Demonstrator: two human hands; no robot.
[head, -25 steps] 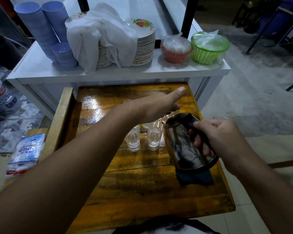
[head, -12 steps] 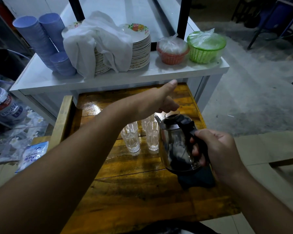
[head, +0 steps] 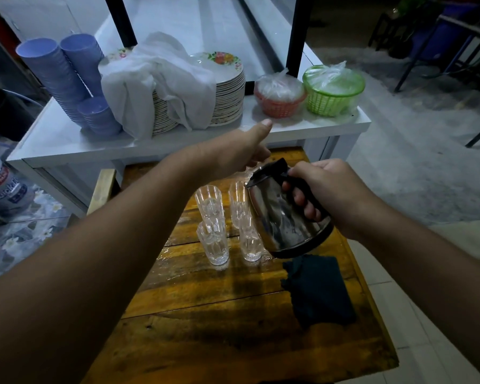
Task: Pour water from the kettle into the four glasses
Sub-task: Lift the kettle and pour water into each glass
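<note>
A steel kettle (head: 283,220) with a black lid and handle hangs above the wooden table (head: 205,336), tilted with its spout to the left. My right hand (head: 324,192) is shut on its handle. Clear glasses stand in a two-by-two group just left of it: two far ones (head: 208,202) (head: 237,200) and two near ones (head: 213,246) (head: 250,243). The spout is over the far right glass; no stream shows. My left hand (head: 233,155) reaches over the glasses, thumb raised, fingers curled down by the kettle's lid and partly hidden.
A dark cloth (head: 319,289) lies on the table under and right of the kettle. Behind, a white counter (head: 67,145) carries stacked blue cups (head: 67,76), plates (head: 227,90) under a white cloth, and orange (head: 279,98) and green (head: 333,91) baskets.
My right hand has lifted the kettle off the dark cloth and tipped its spout leftward over the glasses. My left hand has stayed by the lid.
</note>
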